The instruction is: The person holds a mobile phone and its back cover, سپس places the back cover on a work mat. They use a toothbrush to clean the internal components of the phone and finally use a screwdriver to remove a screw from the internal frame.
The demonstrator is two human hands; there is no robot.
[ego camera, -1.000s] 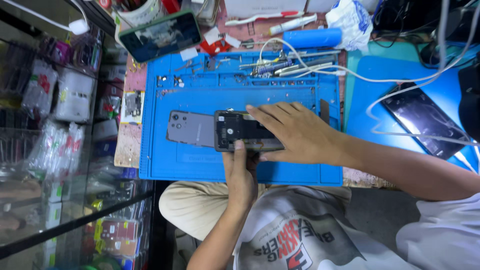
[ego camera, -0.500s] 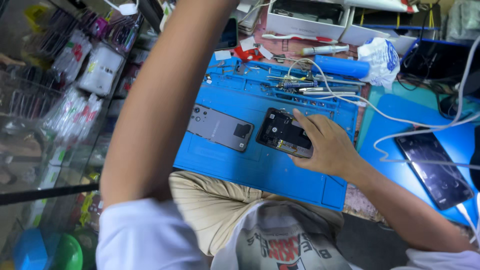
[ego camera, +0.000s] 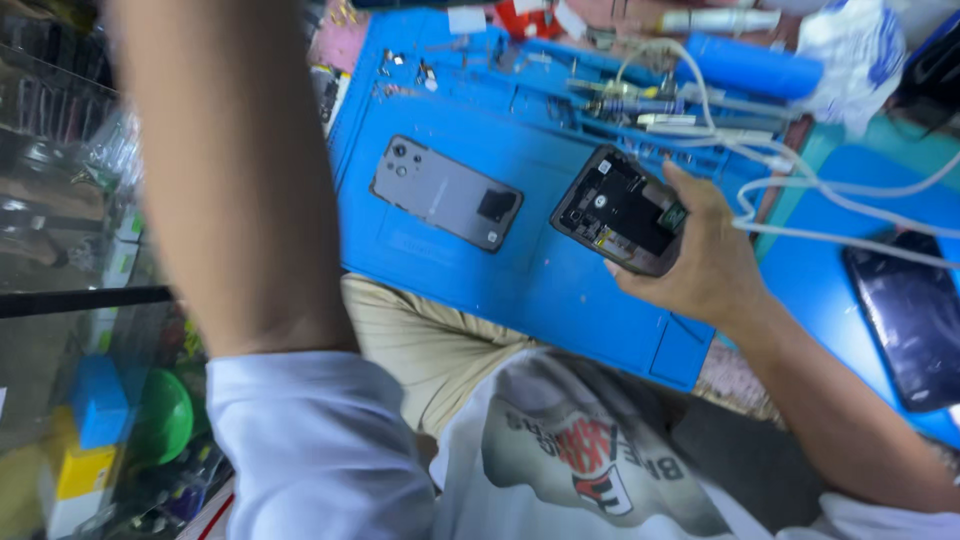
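Fingers of the right hand (ego camera: 700,265) curled around an opened phone (ego camera: 622,210), gripping its lower right end above the blue work mat (ego camera: 560,290). Only the left forearm (ego camera: 235,190) showed, raised past the top edge, so whether that hand was open or closed could not be told. Half a second before, the phone lay flatter on the mat; now it was lifted. Its long axis ran from upper left to lower right, internals facing up. A grey back cover (ego camera: 445,193) lay just beside it.

Blue work mat (ego camera: 600,310): grey phone back cover (ego camera: 445,192) flat on it, tools (ego camera: 630,100) along far edge.
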